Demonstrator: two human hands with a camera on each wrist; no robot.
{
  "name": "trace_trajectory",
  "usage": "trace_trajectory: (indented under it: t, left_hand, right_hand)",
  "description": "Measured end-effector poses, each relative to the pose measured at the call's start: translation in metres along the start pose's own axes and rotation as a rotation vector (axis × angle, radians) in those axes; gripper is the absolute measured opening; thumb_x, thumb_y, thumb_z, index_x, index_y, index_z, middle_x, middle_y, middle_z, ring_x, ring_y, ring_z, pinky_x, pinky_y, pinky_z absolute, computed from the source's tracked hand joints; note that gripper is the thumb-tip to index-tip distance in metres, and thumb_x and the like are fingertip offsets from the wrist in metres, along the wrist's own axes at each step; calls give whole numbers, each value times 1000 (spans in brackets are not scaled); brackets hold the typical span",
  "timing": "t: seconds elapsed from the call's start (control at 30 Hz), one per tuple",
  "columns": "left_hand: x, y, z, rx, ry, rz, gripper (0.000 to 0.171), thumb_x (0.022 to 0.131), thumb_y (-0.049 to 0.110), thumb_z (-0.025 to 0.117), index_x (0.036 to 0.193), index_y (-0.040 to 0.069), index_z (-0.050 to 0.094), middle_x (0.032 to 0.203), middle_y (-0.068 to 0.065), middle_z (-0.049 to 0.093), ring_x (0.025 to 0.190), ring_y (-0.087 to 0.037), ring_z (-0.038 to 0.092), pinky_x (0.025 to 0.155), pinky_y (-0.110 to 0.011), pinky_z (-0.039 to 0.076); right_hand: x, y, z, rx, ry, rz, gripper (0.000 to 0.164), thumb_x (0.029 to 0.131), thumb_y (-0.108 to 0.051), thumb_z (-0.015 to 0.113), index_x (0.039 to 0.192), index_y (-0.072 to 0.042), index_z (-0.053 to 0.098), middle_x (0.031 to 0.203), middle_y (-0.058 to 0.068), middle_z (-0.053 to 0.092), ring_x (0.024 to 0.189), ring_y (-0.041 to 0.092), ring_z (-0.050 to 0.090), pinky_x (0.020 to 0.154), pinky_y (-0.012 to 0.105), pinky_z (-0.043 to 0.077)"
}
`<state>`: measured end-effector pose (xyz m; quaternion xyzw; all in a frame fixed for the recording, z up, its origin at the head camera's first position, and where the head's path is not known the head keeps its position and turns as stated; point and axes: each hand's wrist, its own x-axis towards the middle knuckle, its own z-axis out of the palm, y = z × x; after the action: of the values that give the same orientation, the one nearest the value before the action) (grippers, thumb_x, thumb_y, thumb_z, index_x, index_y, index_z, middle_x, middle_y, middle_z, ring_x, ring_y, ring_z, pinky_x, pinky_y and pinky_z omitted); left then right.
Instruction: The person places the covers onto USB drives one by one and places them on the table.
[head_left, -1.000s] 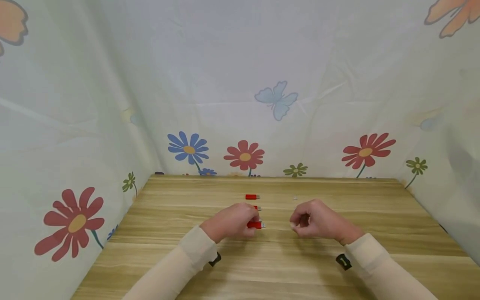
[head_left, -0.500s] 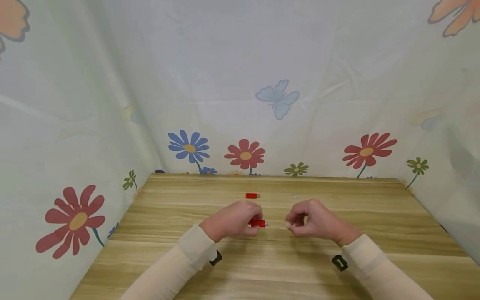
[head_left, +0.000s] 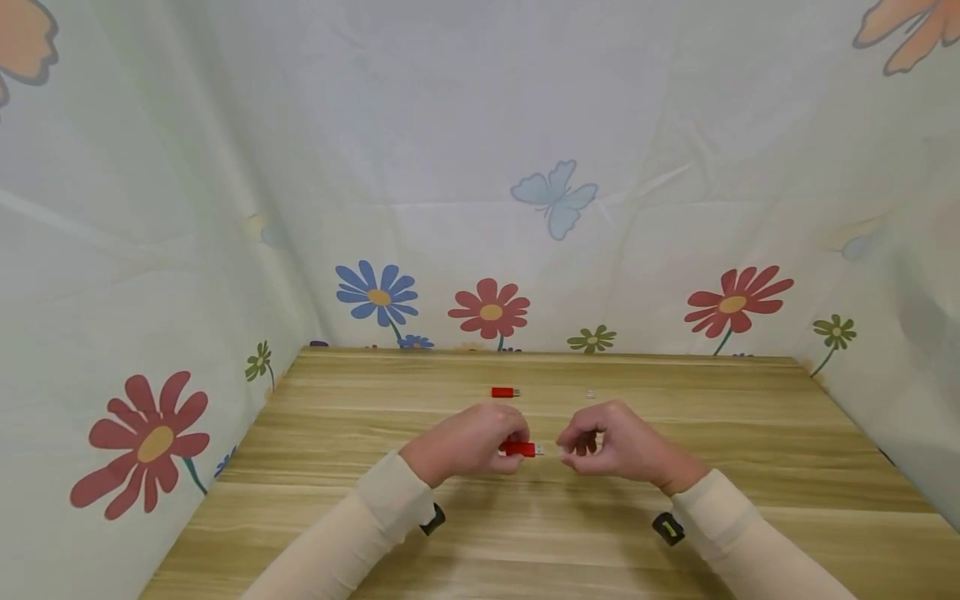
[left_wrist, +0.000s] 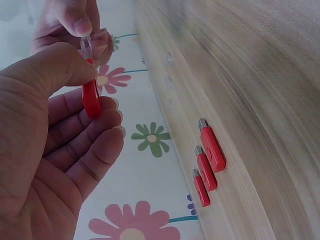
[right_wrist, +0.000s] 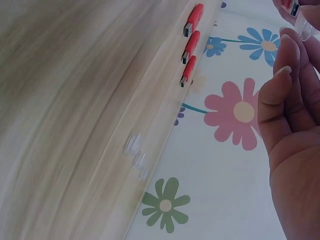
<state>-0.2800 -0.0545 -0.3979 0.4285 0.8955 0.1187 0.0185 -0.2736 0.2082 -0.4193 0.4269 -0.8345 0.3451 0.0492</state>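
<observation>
My left hand (head_left: 465, 437) pinches a red USB flash drive (head_left: 520, 449) between thumb and fingers, its metal plug pointing right. Facing it, my right hand (head_left: 618, 442) pinches a small clear cap (right_wrist: 304, 27) at its fingertips. A narrow gap separates plug and cap in the head view; in the left wrist view the cap overlaps the plug end, so contact is hard to judge there. Both hands are raised above the wooden table (head_left: 525, 542).
Three more red USB flash drives (left_wrist: 213, 150) lie in a row on the table, plugs uncovered. Beside them, three clear caps (right_wrist: 133, 143) form another row. A flower-printed cloth (head_left: 420, 208) encloses the table's back and sides.
My left hand has lifted the red USB flash drive and shifted slightly right. My right hand has moved left with the clear cap, narrowing the gap between them.
</observation>
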Motion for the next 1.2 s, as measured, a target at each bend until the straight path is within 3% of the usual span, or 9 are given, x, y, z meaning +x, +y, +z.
trace_trajectory:
  t: [0.27,1.2]
  left_hand:
    - [1,2,2,-17,9,21,16,90,23,79,104,17,74,96,7,70,78,-3,57,77,-12,52]
    - [2,1,8,4,34,54,12,90,22,78,100,16,75,91,7,67,76,-4,55,73,-10,49]
  right_hand:
    - [4,-2,4,10,-14,3,7,86,-14,81,90,-20,79,83,-13,73,68,9,64,59,28,56]
    - [9,-5,11,17,-38,75,8,85,-14,83,87,-20,79,80,-15,71,64,1,58,57,27,56]
